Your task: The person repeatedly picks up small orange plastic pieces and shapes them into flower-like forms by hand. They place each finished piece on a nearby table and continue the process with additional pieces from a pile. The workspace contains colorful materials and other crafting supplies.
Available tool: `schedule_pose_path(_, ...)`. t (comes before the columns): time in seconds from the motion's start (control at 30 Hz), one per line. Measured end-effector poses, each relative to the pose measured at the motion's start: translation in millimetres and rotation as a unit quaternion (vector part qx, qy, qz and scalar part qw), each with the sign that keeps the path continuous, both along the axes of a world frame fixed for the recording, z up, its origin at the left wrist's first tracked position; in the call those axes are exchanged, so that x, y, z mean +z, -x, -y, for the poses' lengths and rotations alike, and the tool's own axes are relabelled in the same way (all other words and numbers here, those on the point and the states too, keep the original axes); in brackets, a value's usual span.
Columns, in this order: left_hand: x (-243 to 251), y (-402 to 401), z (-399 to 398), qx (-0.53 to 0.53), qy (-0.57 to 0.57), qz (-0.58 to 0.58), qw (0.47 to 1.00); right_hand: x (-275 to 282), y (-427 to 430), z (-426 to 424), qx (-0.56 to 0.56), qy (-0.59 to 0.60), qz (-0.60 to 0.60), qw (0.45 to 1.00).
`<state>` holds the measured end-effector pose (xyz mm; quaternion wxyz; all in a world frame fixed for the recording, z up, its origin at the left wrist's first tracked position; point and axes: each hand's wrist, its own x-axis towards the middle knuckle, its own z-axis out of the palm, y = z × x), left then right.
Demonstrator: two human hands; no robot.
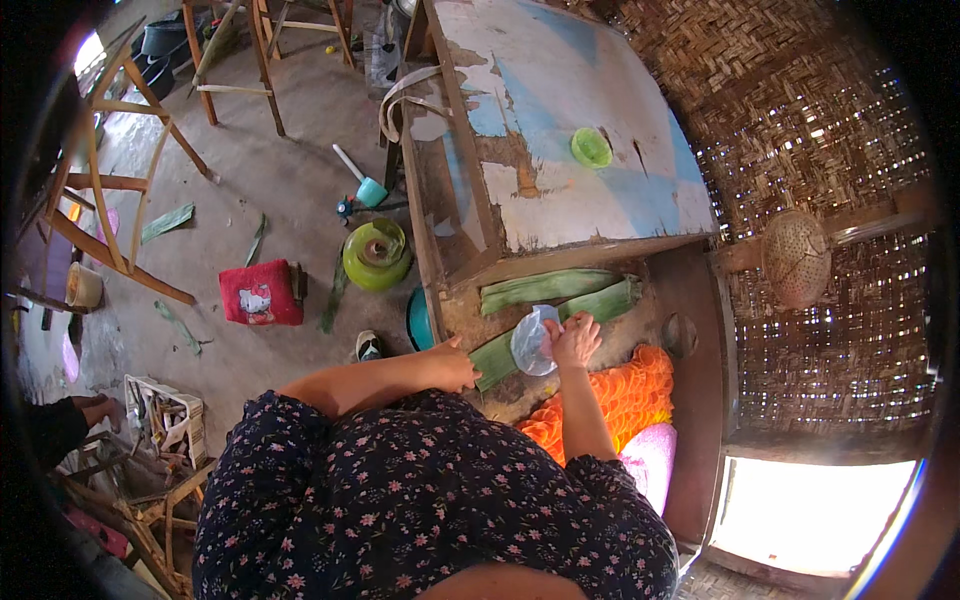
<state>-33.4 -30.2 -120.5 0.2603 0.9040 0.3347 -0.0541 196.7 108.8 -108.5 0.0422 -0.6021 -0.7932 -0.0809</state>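
My left hand point(451, 365) grips the near left end of a long green leaf strip point(496, 361). That strip lies slantwise on a worn wooden surface in front of me. Over its middle, my right hand point(575, 341) holds a crumpled, translucent plastic bag point(532, 341), bunched under the fingers. The bag covers part of the leaf. A second leaf strip point(547, 289) lies just beyond, against the base of a raised tabletop. Close to my right forearm is a ruffled orange cloth point(628, 386), with a pink textured item point(651, 461) beside it.
A green plastic bowl point(592, 148) sits on the peeling blue-and-white tabletop point(547, 90). A green gas cylinder point(376, 255), a folded red cloth point(261, 292) and a turquoise dipper point(370, 192) are on the floor at left. A colander point(796, 259) hangs on the woven wall.
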Motion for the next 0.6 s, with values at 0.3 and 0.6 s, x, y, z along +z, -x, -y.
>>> schedule_pose_path(0.3,7,-7,-9,-0.034,0.090,-0.104,0.990,10,-17,-46,-0.208,0.093,0.017,0.974)
schedule_pose_path(0.6,48,-9,-16,0.109,0.146,0.008,0.983,80,-21,-11,-0.089,0.348,-0.607,0.709)
